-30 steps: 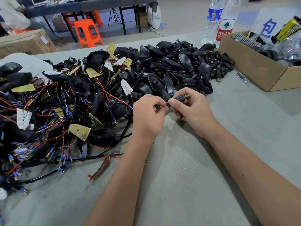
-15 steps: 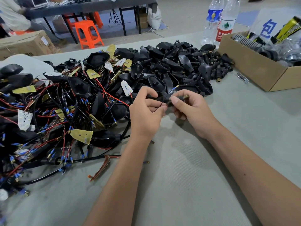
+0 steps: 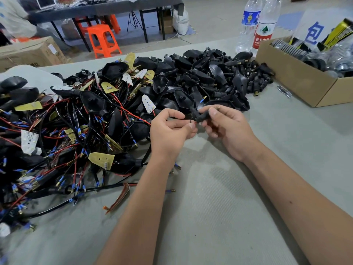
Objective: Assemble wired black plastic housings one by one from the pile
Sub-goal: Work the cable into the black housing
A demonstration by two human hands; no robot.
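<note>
A big pile of black plastic housings (image 3: 193,81) covers the far middle of the table. To its left lies a tangle of wired housings (image 3: 76,127) with red and black wires, blue terminals and small yellowish boards. My right hand (image 3: 227,129) pinches a small black connector piece (image 3: 203,117) between thumb and fingers, just in front of the pile. My left hand (image 3: 170,129) pinches a thin black wire (image 3: 192,120) at that piece. A blue-tipped wire end (image 3: 202,100) sticks up just above my fingers.
A cardboard box (image 3: 298,81) of metal and plastic parts stands at the right. Two plastic bottles (image 3: 256,25) stand behind it. A brown curved strip (image 3: 120,199) and loose terminals lie on the grey table cover (image 3: 210,207). An orange stool (image 3: 103,41) stands beyond the table.
Both hands have stayed together at the pile's front edge. My left fingers shifted along the wire, and a blue-tipped wire end now pokes up above the connector.
</note>
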